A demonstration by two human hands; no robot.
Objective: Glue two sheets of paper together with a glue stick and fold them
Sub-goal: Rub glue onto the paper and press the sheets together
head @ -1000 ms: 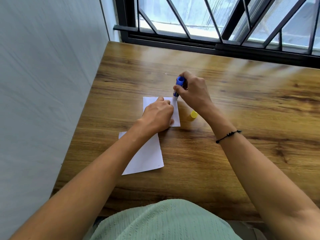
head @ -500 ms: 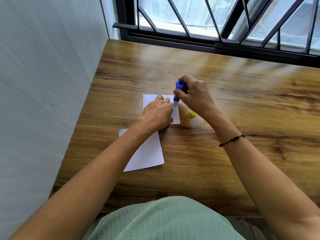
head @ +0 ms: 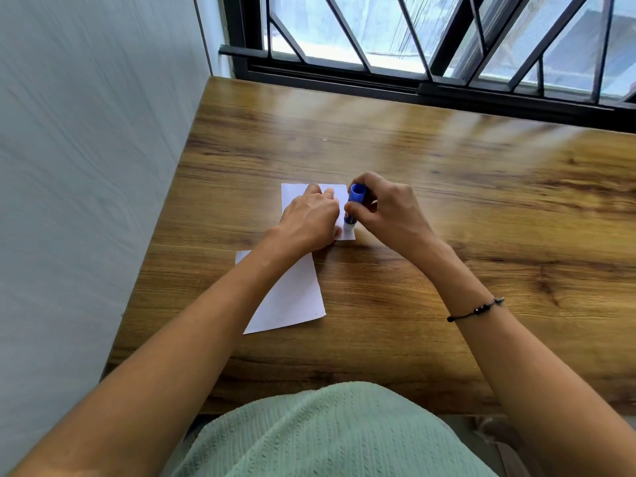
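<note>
Two white paper sheets lie on the wooden table point(head: 447, 208). The farther sheet point(head: 292, 196) is pinned flat under my left hand point(head: 308, 220), fingers spread on it. The nearer sheet point(head: 292, 297) lies partly beneath my left forearm. My right hand point(head: 385, 210) grips a blue glue stick point(head: 354, 203), held nearly upright with its white tip pressed on the farther sheet's near right corner. The yellow cap is hidden behind my right hand.
A pale wall runs along the table's left edge. A barred window with a dark frame point(head: 430, 87) borders the far edge. The table's near edge meets my green-clothed lap point(head: 337, 432).
The glue stick has slid down the farther sheet's right edge toward me, from its top corner to its near corner. My left hand stays on the sheet. The yellow cap is now covered.
</note>
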